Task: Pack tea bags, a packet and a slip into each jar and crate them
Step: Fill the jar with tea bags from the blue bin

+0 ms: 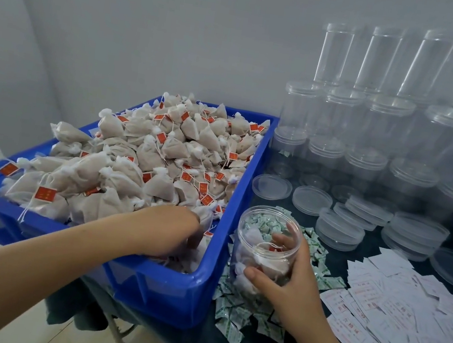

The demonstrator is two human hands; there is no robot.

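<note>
Paper slips (402,326) lie nearest at my right, green packets (229,311) heaped beside them. My right hand (287,284) grips the open jar (265,248) standing among those packets. My left hand (180,229) digs into the tea bags (147,158) in the blue bin (169,298); I cannot tell its grip. Lids (311,199) and empty jars (374,129) crowd behind.

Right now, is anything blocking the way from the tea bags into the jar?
Nothing visible does. The jar has no lid on and its mouth faces up beside the blue crate. The right hand grips its side, not covering the opening.
</note>
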